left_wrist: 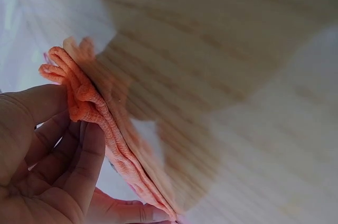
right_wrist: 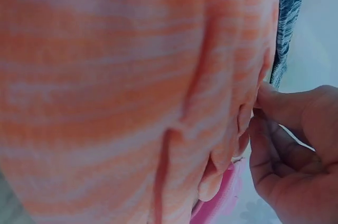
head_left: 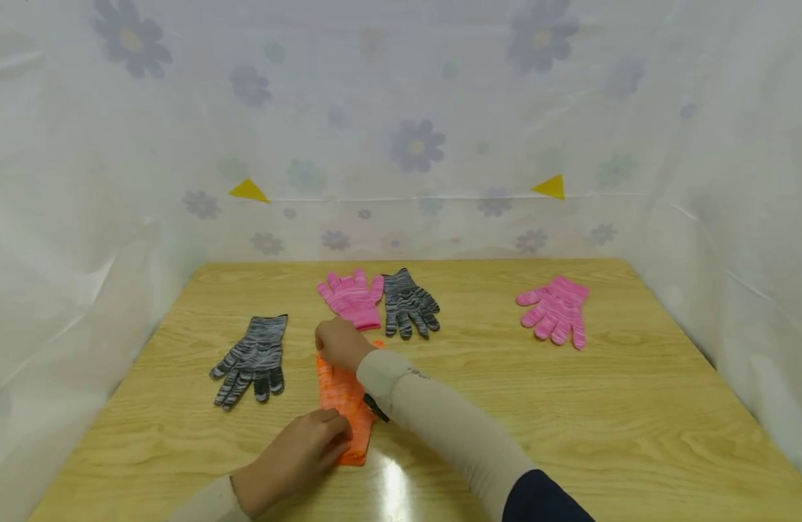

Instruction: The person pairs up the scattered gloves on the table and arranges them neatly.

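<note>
An orange knitted glove (head_left: pixel 345 391) lies lengthwise on the table in front of me, partly covered by both hands. At its near end my left hand (head_left: pixel 296 446) pinches the fabric; the left wrist view shows the orange layers (left_wrist: pixel 79 94) bunched between thumb and fingers. My right hand (head_left: pixel 341 342) reaches across to the far end and pinches its edge between thumb and fingertips. Close up in the right wrist view, the orange fabric (right_wrist: pixel 116 86) is streaked with paler stripes and has several folds near the pinch.
On the wooden table (head_left: pixel 623 413), a grey-black glove (head_left: pixel 254 359) lies to the left. Beyond my right hand, a pink glove (head_left: pixel 354 297) sits beside another grey-black glove (head_left: pixel 409 303). A second pink glove (head_left: pixel 557 312) lies far right. Flowered white sheeting (head_left: pixel 414 145) encloses the back and sides.
</note>
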Action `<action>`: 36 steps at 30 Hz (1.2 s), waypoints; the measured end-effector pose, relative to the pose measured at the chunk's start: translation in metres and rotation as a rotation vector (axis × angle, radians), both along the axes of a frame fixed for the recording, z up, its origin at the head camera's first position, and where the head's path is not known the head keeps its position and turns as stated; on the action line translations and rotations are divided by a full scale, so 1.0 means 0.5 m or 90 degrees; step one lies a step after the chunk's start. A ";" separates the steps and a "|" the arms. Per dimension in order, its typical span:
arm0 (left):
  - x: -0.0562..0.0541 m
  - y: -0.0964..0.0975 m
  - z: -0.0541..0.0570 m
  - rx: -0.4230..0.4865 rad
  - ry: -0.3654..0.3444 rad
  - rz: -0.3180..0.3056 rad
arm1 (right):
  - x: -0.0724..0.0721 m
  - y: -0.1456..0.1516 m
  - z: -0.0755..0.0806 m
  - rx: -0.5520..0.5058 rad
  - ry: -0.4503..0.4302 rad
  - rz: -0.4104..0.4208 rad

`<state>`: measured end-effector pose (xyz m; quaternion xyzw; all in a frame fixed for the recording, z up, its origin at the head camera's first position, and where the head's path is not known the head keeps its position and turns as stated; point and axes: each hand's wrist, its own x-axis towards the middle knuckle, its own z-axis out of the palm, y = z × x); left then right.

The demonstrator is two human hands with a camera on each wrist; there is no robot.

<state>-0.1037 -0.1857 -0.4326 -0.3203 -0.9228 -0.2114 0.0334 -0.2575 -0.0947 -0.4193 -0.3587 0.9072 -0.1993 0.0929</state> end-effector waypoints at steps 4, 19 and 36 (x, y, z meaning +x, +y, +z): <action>0.003 0.004 -0.002 0.004 -0.026 -0.005 | 0.003 0.003 -0.006 -0.010 0.039 -0.010; 0.001 0.003 0.001 -0.002 -0.011 -0.004 | -0.001 -0.002 -0.012 0.037 0.071 0.015; 0.007 0.000 0.005 0.004 -0.008 -0.006 | -0.013 0.025 0.014 0.033 0.058 0.077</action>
